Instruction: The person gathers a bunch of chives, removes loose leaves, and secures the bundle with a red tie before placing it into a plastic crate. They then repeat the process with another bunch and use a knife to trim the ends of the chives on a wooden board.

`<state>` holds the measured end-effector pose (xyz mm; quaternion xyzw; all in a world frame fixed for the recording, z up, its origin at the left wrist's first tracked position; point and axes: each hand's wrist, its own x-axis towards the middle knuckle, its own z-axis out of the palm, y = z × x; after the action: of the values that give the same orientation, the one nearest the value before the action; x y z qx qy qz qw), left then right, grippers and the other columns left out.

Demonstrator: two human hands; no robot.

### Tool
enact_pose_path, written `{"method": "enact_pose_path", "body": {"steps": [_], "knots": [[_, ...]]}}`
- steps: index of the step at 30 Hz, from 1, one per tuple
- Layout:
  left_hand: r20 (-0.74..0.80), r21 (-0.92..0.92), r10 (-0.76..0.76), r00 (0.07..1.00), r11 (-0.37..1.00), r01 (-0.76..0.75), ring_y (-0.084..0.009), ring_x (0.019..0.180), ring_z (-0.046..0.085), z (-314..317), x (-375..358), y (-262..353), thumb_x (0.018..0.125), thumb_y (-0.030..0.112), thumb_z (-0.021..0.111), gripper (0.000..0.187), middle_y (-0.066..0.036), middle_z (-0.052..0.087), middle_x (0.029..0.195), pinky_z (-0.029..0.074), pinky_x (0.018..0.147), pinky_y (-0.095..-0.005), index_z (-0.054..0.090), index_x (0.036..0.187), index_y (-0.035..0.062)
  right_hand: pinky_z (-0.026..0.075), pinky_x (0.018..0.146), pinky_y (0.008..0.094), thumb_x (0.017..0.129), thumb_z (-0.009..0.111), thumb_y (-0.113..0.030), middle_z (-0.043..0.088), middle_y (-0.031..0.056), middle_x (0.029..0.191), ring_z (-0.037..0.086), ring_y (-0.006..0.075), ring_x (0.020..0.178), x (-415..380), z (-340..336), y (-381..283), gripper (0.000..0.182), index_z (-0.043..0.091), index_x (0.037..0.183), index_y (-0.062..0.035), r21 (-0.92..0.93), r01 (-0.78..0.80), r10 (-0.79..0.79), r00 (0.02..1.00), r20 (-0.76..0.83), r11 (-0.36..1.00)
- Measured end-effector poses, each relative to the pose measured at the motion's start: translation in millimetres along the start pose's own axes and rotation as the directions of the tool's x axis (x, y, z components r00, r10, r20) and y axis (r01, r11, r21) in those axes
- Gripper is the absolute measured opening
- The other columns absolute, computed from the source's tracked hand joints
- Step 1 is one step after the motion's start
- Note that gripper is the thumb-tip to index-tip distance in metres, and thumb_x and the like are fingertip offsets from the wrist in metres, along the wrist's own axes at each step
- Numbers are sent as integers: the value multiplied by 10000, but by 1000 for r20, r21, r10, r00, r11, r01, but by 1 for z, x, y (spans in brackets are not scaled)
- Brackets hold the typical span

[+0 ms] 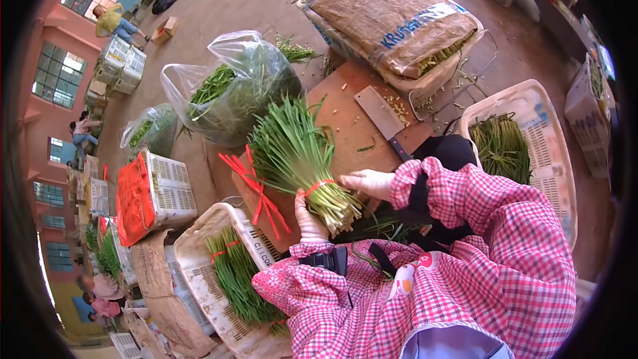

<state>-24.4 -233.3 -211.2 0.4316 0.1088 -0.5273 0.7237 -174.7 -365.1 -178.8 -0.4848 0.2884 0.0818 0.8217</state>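
Note:
A thick bundle of green chive-like stalks (292, 149), bound with a red band (318, 187), lies over the wooden board with its pale cut ends toward me. My left hand (310, 219) grips it from the left, thumb near the band. My right hand (369, 182) is on the other side, fingers stretched out flat, fingertips right at the cut ends. On the board (339, 110) a cleaver (380, 113) lies beyond my right hand, among small pale trimmings (399, 108). Several loose red ties (256, 189) lie left of the bundle.
At my left stands a white crate (199, 226) with banded green bundles; at my right, another crate (555, 159) with loose stalks. A clear plastic bag (232, 86) of greens and a sack-covered basket (392, 16) stand beyond the board. Other people (113, 21) are farther off.

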Motion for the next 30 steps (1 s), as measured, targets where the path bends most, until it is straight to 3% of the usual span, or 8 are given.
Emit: {"method": "enact_pose_path", "body": {"steps": [6, 10, 11, 12, 14, 16, 20, 30], "knots": [[157, 18, -46, 987, 999, 43, -319, 1010, 588, 15, -5, 5, 898, 544, 382, 626, -171, 606, 1137, 461, 916, -458, 544, 1188, 13, 404, 440, 244, 898, 592, -375, 579, -1, 615, 523, 96, 488, -45, 12, 26, 341, 622, 1002, -52, 22, 39, -36, 993, -116, 999], [117, -45, 27, 993, 999, -22, -336, 999, 595, 19, -2, 8, 881, 568, 363, 670, -200, 614, 1114, 460, 915, -482, 550, 1178, -3, 396, 469, 253, 898, 595, -247, 524, -20, 596, 501, 87, 507, -80, 32, 22, 173, 636, 913, -80, -260, 278, -302, 952, -54, 925], [183, -32, 14, 983, 999, -9, -322, 1005, 594, 11, 8, 10, 894, 556, 366, 646, -170, 616, 1116, 465, 912, -480, 563, 1157, -1, 428, 507, 290, 903, 575, -236, 541, 8, 612, 527, 128, 544, -73, 26, 41, 161, 633, 923, -87, -473, 837, -782, 482, 395, 277], [249, -15, -1, 968, 1000, 5, -307, 1010, 593, 11, 10, 12, 906, 543, 368, 624, -140, 618, 1119, 469, 909, -477, 577, 1137, 1, 468, 577, 325, 900, 564, -250, 567, 70, 657, 552, 215, 590, -112, 39, 27, 190, 628, 930, -74, -577, 632, -438, 775, 456, 517], [249, -31, 13, 968, 1000, -5, -306, 1011, 592, 18, 3, 13, 905, 530, 380, 610, -142, 619, 1117, 469, 910, -475, 576, 1138, 2, 496, 703, 423, 879, 559, -382, 651, 141, 826, 623, 328, 777, -149, 42, 11, 365, 631, 987, -41, -759, 557, 132, 770, 624, 336], [234, -75, 27, 972, 997, -10, -304, 1013, 592, 35, -13, 12, 904, 505, 403, 582, -148, 619, 1112, 470, 912, -469, 576, 1140, 3, 496, 792, 427, 835, 601, -442, 661, 164, 954, 637, 316, 905, -175, 33, -20, 487, 615, 1076, -19, -902, 425, 146, 890, 432, 78], [242, -76, 77, 967, 995, -60, -304, 1008, 596, 45, -26, 1, 907, 473, 427, 560, -169, 620, 1099, 465, 925, -458, 548, 1165, -10, 453, 941, 379, 737, 724, -402, 578, 199, 1203, 565, 311, 1116, -164, -8, -53, 739, 453, 1311, -24, -632, 364, -536, 838, -98, 685], [250, -151, 445, 860, 895, -419, -302, 1087, 553, 70, -50, -17, 924, 428, 448, 530, -134, 555, 1230, 424, 971, -459, 455, 1284, 39, 452, 904, 394, 608, 776, -405, 517, 237, 1197, 565, 386, 1049, -70, 54, -54, 1078, 174, 1445, -90, -796, 245, -544, 830, -123, 554]]}}
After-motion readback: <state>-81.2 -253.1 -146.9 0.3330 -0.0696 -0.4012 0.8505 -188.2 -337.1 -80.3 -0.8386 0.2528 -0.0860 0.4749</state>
